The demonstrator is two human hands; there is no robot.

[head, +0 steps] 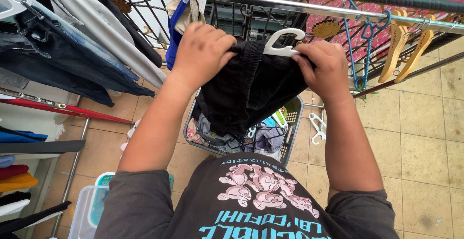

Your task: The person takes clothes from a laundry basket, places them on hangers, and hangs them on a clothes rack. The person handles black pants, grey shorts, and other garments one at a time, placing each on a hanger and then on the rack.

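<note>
Left hand point(203, 50): closed on the upper edge of the black garment point(251, 89).
Right hand point(326, 65): pinches the garment's other edge against a white hanger point(282, 43).
Garment: hangs between both hands, directly above the basket.
Laundry basket point(291, 137): on the tiled floor, holding mixed crumpled clothes.

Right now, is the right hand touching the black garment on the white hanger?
Touching. The head view shows the right hand with its fingers pinching the top edge of the black garment, just under the white hanger.
</note>
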